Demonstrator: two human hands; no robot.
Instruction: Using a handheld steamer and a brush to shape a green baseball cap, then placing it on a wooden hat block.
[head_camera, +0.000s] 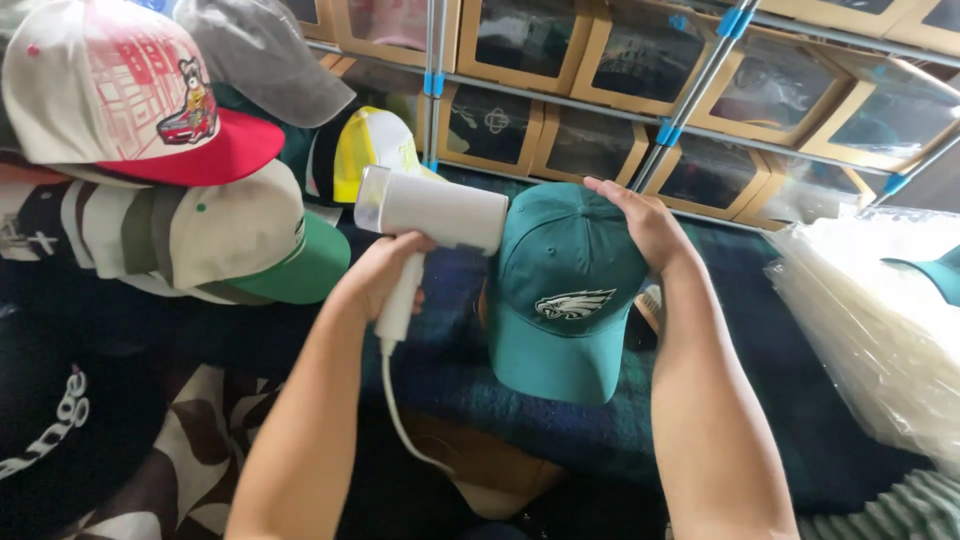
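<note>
While both hands busy: one white steamer (432, 212), one teal cap (565, 290).

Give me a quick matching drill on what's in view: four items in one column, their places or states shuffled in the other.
1. teal cap
2. white handheld steamer
3. red-brimmed cap
4. stack of clear plastic bags

a. top of the left cap pile
b. gripped by the left hand
c. far right
d. steadied on top by the right hand

Pairs: 1-d, 2-b, 3-a, 4-c
</note>
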